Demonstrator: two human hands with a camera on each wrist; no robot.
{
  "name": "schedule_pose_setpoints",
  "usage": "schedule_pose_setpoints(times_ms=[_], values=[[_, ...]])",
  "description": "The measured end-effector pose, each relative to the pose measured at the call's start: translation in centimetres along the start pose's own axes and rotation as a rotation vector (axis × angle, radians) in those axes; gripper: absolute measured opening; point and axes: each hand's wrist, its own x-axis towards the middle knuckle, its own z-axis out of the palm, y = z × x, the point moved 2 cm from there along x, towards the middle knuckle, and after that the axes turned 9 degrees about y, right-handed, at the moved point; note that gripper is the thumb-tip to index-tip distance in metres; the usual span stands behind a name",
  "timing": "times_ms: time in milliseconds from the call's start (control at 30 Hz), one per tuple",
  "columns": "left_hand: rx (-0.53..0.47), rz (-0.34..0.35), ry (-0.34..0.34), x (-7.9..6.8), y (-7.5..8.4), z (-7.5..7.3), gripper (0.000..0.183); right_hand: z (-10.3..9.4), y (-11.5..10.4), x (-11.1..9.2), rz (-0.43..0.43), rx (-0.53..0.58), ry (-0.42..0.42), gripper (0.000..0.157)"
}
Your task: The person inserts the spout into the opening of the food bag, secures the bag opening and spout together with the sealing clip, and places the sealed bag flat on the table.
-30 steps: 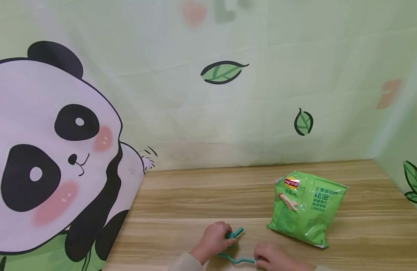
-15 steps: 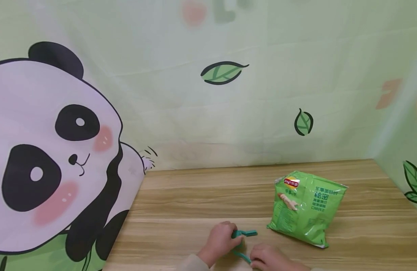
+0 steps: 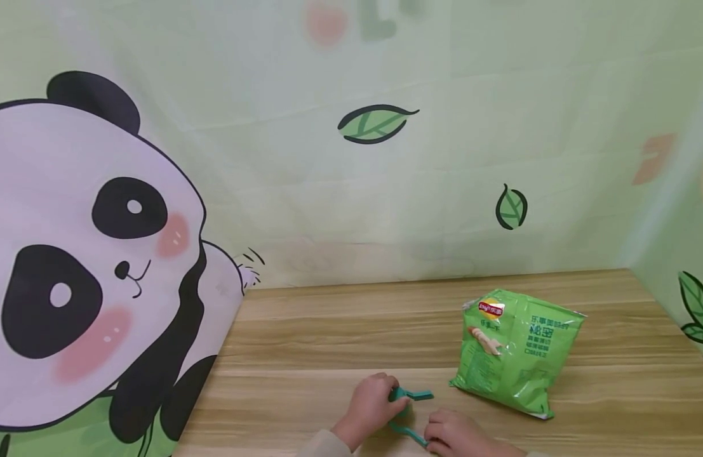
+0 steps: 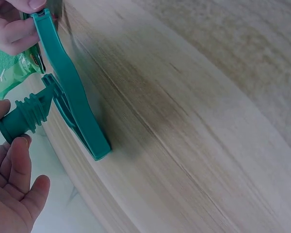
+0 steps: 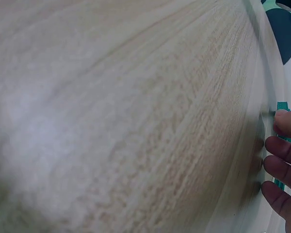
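Observation:
A teal bag clip [image 4: 70, 82] with a threaded spout [image 4: 26, 116] is between my two hands, low over the table. In the head view my left hand [image 3: 371, 403] grips it at the spout; in the left wrist view the thumb and fingers pinch the spout's round end. My right hand [image 3: 460, 435] pinches the far end of the clip's long bar, at the top of the left wrist view. The clip's two bars stand apart in the head view, with the shorter free bar [image 3: 418, 395] pointing right. Fingers hide part of the clip.
A green Lay's chip bag [image 3: 517, 349] lies on the wooden table [image 3: 305, 330] just beyond my right hand. A fabric backdrop [image 3: 431, 178] with a panda print [image 3: 151, 273] closes off the back and left side.
Over the second, my left hand has shifted slightly right and turned the clip, so its free bar swung from pointing up-right to pointing right. My right hand came slightly closer. Little differs since half a second ago.

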Motion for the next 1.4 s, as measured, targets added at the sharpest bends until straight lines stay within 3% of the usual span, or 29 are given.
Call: schedule_pose_setpoints(times_ms=[467, 800, 1133, 1400], values=[[0.009, 0.011, 0.017, -0.1, -0.1, 0.0, 0.025, 0.1, 0.2, -0.3, -0.059, -0.012, 0.081, 0.007], [-0.011, 0.017, 0.008, -0.1, -0.2, 0.0, 0.027, -0.5, -0.1, -0.3, 0.039, 0.051, 0.045, 0.006], [-0.016, 0.026, -0.001, -0.1, -0.2, -0.2, 0.026, -2.1, -0.6, 0.7, 0.082, 0.089, 0.096, 0.009], [-0.019, 0.030, -0.007, -0.2, -0.1, -0.4, 0.028, -3.1, -0.2, 0.8, 0.107, 0.049, 0.087, 0.012]])
